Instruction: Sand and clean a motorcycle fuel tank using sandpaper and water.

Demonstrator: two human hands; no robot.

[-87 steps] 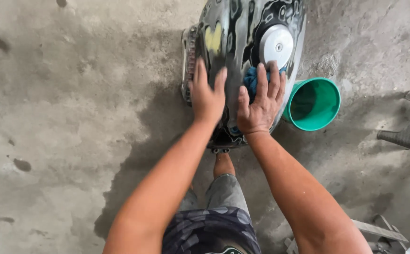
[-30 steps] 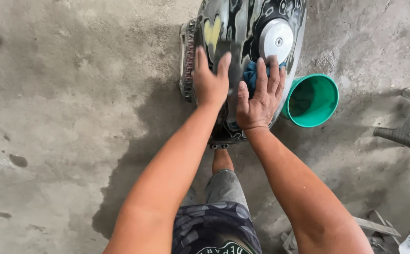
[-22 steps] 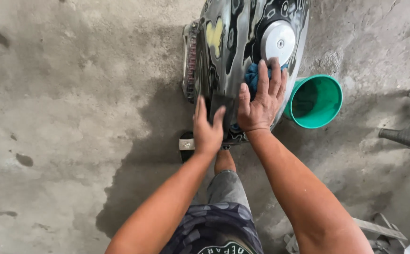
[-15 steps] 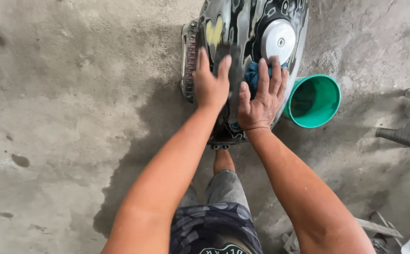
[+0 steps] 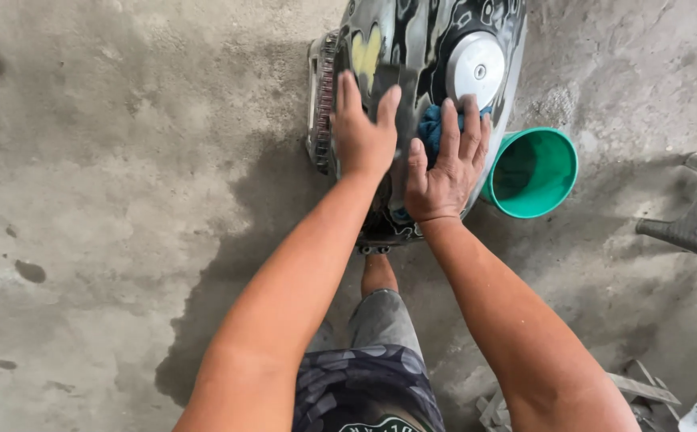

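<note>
A painted fuel tank [image 5: 432,28] in black, silver and yellow lies on the wet concrete, with a round silver cap [image 5: 475,68] on top. My left hand [image 5: 360,136] presses a dark sanding sheet [image 5: 396,86] flat against the tank's left side. Beside it, my right hand [image 5: 444,172] lies with fingers spread on a blue cloth [image 5: 430,126] just below the cap. Both forearms reach forward over my knee.
A green bucket [image 5: 552,200] stands on the floor right of the tank, touching it. A dark metal frame [image 5: 688,228] lies at the right edge. Scrap pieces [image 5: 644,392] sit at the bottom right. A dark wet patch [image 5: 228,264] spreads under the tank.
My left hand slid down the tank towards me with the sanding sheet, then back up to near the top. My right hand stayed on the blue cloth.
</note>
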